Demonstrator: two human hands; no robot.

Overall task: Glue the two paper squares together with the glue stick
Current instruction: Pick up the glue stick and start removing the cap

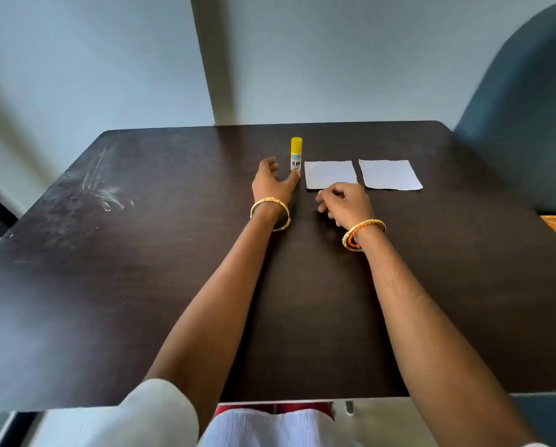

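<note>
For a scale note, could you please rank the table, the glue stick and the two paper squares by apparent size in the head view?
1. Table, by far the largest.
2. Left paper square and right paper square: they look about alike, so I will not rank them.
3. Glue stick, standing upright, the smallest.

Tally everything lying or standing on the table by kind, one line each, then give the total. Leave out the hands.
Paper squares: 2, the left paper square and the right paper square, flat and apart
Glue stick: 1, upright, yellow cap on
Total: 3 on the table
</note>
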